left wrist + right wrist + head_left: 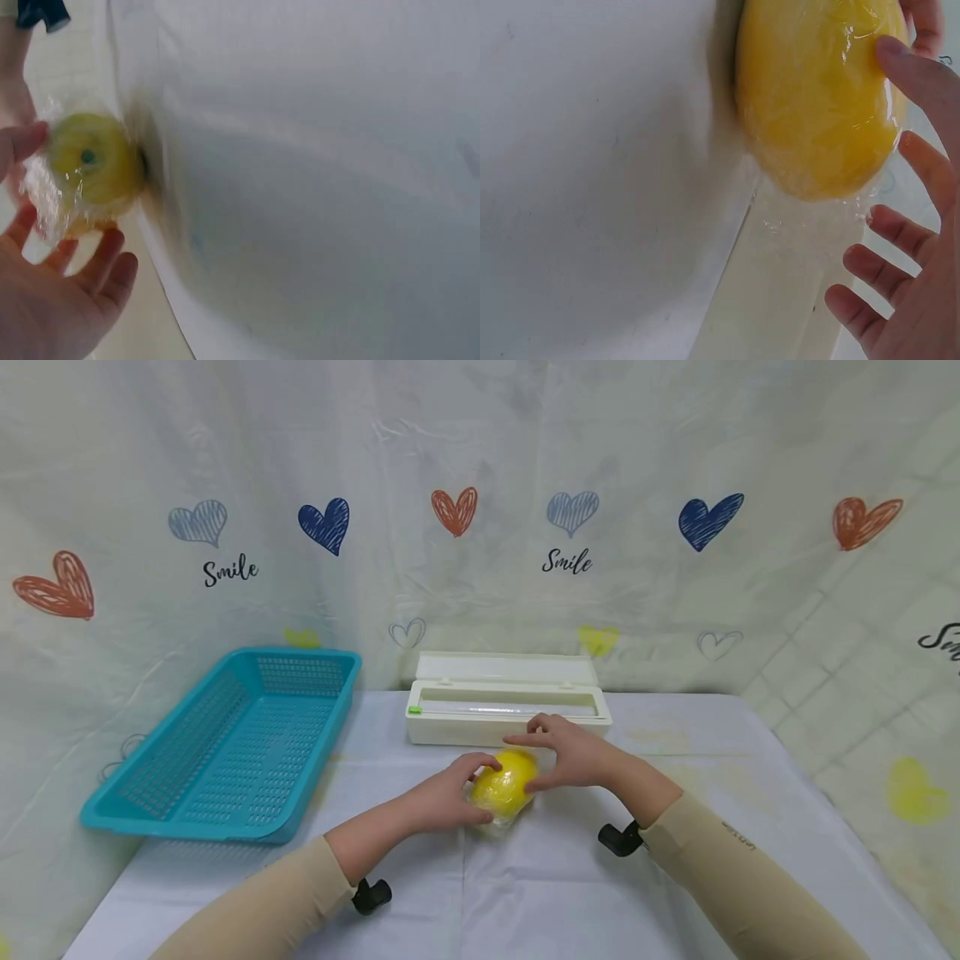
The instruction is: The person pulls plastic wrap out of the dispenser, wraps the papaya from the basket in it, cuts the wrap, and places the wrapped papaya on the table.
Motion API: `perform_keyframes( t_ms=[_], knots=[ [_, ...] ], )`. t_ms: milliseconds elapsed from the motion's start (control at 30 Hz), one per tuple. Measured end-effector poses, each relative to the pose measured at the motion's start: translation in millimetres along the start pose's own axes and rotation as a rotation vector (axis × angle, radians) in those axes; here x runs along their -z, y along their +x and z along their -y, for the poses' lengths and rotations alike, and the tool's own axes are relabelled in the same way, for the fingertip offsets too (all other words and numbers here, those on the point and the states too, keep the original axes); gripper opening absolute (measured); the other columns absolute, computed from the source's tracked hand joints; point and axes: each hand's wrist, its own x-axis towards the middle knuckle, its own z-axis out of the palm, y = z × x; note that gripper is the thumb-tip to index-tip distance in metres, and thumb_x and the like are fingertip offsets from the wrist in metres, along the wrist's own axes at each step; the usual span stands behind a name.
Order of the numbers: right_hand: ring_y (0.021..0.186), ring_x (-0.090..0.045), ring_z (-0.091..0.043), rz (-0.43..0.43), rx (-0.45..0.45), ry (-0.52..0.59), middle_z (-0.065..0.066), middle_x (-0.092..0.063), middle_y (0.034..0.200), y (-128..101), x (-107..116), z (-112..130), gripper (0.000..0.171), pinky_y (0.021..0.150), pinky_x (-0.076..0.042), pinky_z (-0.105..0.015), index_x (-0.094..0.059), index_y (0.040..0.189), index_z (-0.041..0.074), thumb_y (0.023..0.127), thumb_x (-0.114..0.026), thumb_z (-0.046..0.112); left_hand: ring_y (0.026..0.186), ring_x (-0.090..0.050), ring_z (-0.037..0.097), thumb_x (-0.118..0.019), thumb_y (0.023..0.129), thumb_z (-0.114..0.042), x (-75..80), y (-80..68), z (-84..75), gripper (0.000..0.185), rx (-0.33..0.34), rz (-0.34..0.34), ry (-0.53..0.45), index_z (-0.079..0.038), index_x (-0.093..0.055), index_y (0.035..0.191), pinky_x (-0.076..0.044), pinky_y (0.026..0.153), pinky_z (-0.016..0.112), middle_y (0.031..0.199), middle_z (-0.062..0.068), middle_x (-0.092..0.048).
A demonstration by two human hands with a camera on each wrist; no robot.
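A yellow fruit (pixel 506 783) wrapped in clear cling film lies on the white tablecloth (pixel 600 893), just in front of the film box. My left hand (pixel 474 791) grips it from the left, fingers curled over its top and thumb under its near side. In the left wrist view the fruit (pixel 94 165) sits between the thumb and spread fingers of that hand (pixel 71 217). My right hand (pixel 555 760) rests against the fruit's right side with fingers fairly straight. In the right wrist view one finger of the right hand (pixel 907 150) touches the filmed fruit (pixel 817 97); the other fingers stand off it.
A white cling film dispenser box (pixel 506 702) stands open right behind the hands, against the heart-print backdrop. A teal plastic basket (pixel 225 743) sits tilted at the table's left, partly over the edge. The table's right edge runs near the draped wall.
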Motion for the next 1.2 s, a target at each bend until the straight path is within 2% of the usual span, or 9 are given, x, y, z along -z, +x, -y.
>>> perform_keyframes(
  t_ms=[133,200,333,467,667,767,867,967,1200],
  knots=[
    [0.111,-0.049,-0.021,-0.006,0.038,-0.030,-0.001,-0.051,0.129,-1.2,-1.2,0.0,0.068,0.090,-0.046,-0.039,-0.062,0.135,0.036,0.074,-0.081,0.058,0.133,-0.042,0.020,-0.078,0.085,-0.034,10.1,0.9,5.4,0.066,-0.082,0.050,0.064,-0.040,-0.044,0.140,-0.040,0.108,0.044,0.151,-0.010,-0.037],
    [0.121,-0.049,-0.026,0.002,0.035,-0.042,-0.004,-0.050,0.139,-2.6,-0.8,1.1,0.067,0.097,-0.045,-0.045,-0.062,0.134,0.036,0.074,-0.080,0.060,0.139,-0.036,0.020,-0.077,0.086,-0.038,12.6,0.2,7.0,0.066,-0.100,0.045,0.127,-0.040,-0.044,0.143,-0.035,0.112,0.046,0.155,-0.009,-0.034],
    [0.135,-0.042,-0.033,0.018,0.007,-0.043,-0.003,-0.044,0.151,-8.9,0.0,1.8,0.070,0.108,-0.036,-0.056,-0.061,0.137,0.031,0.075,-0.078,0.061,0.144,-0.030,0.023,-0.074,0.087,-0.044,13.5,-4.4,8.6,0.068,-0.082,-0.047,0.249,-0.037,-0.044,0.148,-0.033,0.113,0.051,0.157,-0.007,-0.032],
    [0.133,-0.046,-0.030,-0.005,-0.019,-0.023,0.002,-0.052,0.145,-16.3,-3.9,-0.6,0.070,0.109,-0.035,-0.055,-0.062,0.135,0.028,0.075,-0.079,0.059,0.140,-0.038,0.024,-0.071,0.089,-0.047,13.3,-10.4,12.3,0.064,-0.052,-0.168,0.309,-0.029,-0.049,0.146,-0.037,0.110,0.049,0.153,-0.003,-0.040],
    [0.119,-0.055,-0.025,-0.015,-0.128,0.015,0.009,-0.063,0.131,-24.6,-12.7,0.5,0.068,0.104,-0.040,-0.051,-0.061,0.134,0.030,0.075,-0.080,0.058,0.138,-0.043,0.023,-0.071,0.090,-0.045,12.1,-20.1,9.9,0.065,-0.021,-0.254,0.310,-0.021,-0.051,0.146,-0.038,0.110,0.046,0.150,-0.004,-0.046],
    [0.116,-0.056,-0.027,-0.034,-0.150,0.014,0.007,-0.064,0.129,-27.0,-15.6,2.3,0.070,0.102,-0.039,-0.052,-0.061,0.135,0.027,0.075,-0.080,0.058,0.137,-0.044,0.023,-0.072,0.089,-0.045,10.9,-22.7,7.9,0.070,-0.002,-0.279,0.298,-0.020,-0.046,0.150,-0.039,0.110,0.045,0.151,-0.004,-0.045],
    [0.114,-0.057,-0.028,-0.052,-0.162,0.016,0.004,-0.066,0.127,-28.9,-17.3,4.1,0.071,0.101,-0.040,-0.052,-0.061,0.135,0.026,0.075,-0.079,0.058,0.128,-0.054,0.025,-0.073,0.089,-0.044,9.9,-22.5,6.6,0.075,0.018,-0.301,0.269,-0.022,-0.041,0.152,-0.045,0.103,0.045,0.146,0.001,-0.052],
    [0.113,-0.059,-0.027,-0.058,-0.177,0.037,0.003,-0.066,0.126,-30.1,-18.4,5.4,0.072,0.099,-0.044,-0.050,-0.061,0.135,0.026,0.074,-0.079,0.060,0.120,-0.060,0.025,-0.073,0.089,-0.044,9.4,-20.8,6.2,0.072,0.031,-0.296,0.241,-0.025,-0.042,0.151,-0.050,0.096,0.044,0.138,0.002,-0.059],
    [0.111,-0.061,-0.024,-0.079,-0.186,0.088,0.002,-0.066,0.126,-29.5,-21.1,7.2,0.074,0.095,-0.049,-0.046,-0.063,0.134,0.024,0.073,-0.076,0.065,0.140,-0.040,0.021,-0.069,0.092,-0.040,7.6,-11.4,13.9,0.063,-0.019,-0.153,0.195,-0.023,-0.048,0.148,-0.036,0.112,0.045,0.153,-0.008,-0.042]
  ],
)
